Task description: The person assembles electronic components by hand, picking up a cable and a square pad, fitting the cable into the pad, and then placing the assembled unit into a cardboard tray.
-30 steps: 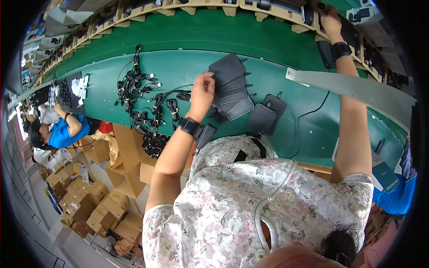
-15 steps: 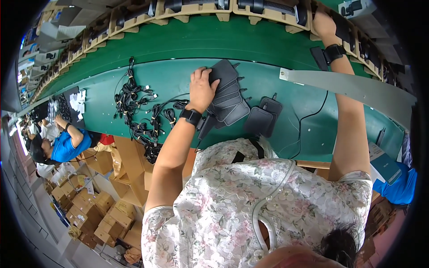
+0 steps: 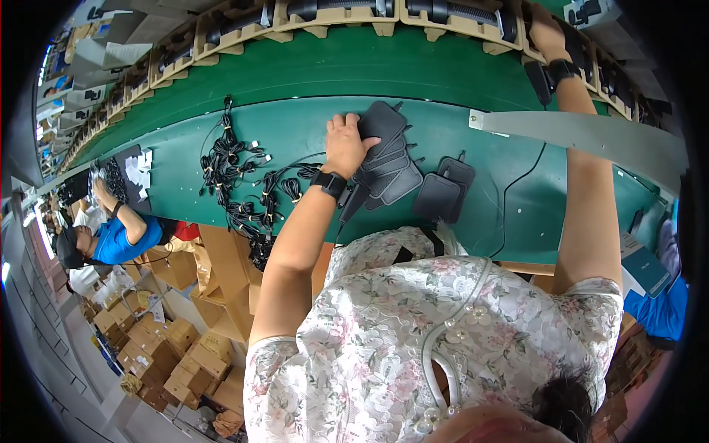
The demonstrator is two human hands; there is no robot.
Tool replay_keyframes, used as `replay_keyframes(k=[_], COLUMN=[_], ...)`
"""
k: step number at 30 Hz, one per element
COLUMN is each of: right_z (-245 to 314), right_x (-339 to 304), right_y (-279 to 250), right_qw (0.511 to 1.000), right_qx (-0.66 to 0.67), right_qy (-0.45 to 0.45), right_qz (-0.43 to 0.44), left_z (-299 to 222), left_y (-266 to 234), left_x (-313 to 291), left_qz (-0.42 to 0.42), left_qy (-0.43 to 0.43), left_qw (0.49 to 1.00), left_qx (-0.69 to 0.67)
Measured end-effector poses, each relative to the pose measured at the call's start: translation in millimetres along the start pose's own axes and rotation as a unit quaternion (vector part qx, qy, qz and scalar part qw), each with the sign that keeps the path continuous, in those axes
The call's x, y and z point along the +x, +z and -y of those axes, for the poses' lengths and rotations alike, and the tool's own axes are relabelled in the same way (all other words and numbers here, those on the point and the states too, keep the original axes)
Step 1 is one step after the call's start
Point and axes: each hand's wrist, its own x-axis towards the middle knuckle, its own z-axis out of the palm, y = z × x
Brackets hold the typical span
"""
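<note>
My left hand rests at the left edge of a fanned pile of flat black pads. Its fingers are apart, with the thumb stretched over the pile. Short black stubs stick out along the pads' right side. Far off at the upper right, my right hand reaches to the row of brown moulded trays, which hold black parts. Its fingertips are not clear there. Each wrist wears a black strap with a dark block. To the left of my left hand lie bundled black cables.
More black pads lie right of the pile. A grey metal bar crosses over the green table under my right arm. A thin black cord runs nearby. At the left, a person in blue works near stacked cardboard boxes.
The view has shifted, so most things sit slightly further right. My left hand stays by the pads with its thumb now stretched further over them. My right hand remains at the trays.
</note>
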Motion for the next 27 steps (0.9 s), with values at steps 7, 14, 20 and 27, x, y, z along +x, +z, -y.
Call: replay_keyframes(k=[7,14,20,27], right_z=[-46.3,-50.6,147.2,164.5], right_x=[-88.5,-289.8,-328.7,-319.0], right_y=[-3.9,40.5,-65.7,-83.2], right_qw=[0.935,0.852,0.955,0.953], right_qx=[0.234,0.402,0.288,0.212], right_qy=[0.014,0.286,-0.008,0.02], right_qz=[-0.265,-0.173,-0.066,0.214], left_z=[17.6,38.8,-19.6,-94.9], left_y=[10.1,10.2,-41.6,-41.1], left_x=[5.0,12.4,-14.0,-36.2], left_qz=[0.059,0.0,-0.041,0.036], left_qy=[-0.065,-0.072,0.229,0.259], left_qw=[0.994,0.991,0.96,0.892], left_qx=[-0.068,-0.115,-0.156,-0.368])
